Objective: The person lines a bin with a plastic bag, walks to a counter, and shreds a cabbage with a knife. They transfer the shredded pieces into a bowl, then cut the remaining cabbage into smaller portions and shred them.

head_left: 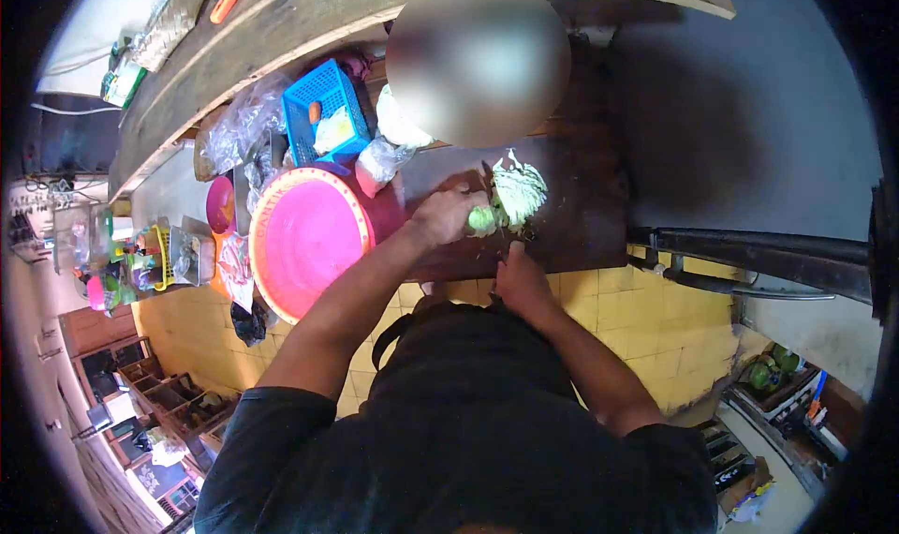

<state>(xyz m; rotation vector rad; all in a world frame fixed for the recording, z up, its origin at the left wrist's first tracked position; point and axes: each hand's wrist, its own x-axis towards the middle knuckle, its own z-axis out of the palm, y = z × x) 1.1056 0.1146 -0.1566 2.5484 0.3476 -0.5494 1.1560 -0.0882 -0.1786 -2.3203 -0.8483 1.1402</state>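
A cabbage (pixel 510 197) lies partly shredded on the dark tabletop (pixel 581 206), just right of a pink basin (pixel 304 239). The left hand (pixel 445 217) has its grip pressed around the cabbage's pale green end. The right hand (pixel 520 281) sits at the tabletop's near edge, wrapped around a knife (pixel 489 183) whose blade reaches the cabbage. A blue basket (pixel 323 108) stands behind the basin.

Yellow tiled floor (pixel 674 337) under a dark wooden counter (pixel 585 211), beside a grey wall (pixel 758 112).
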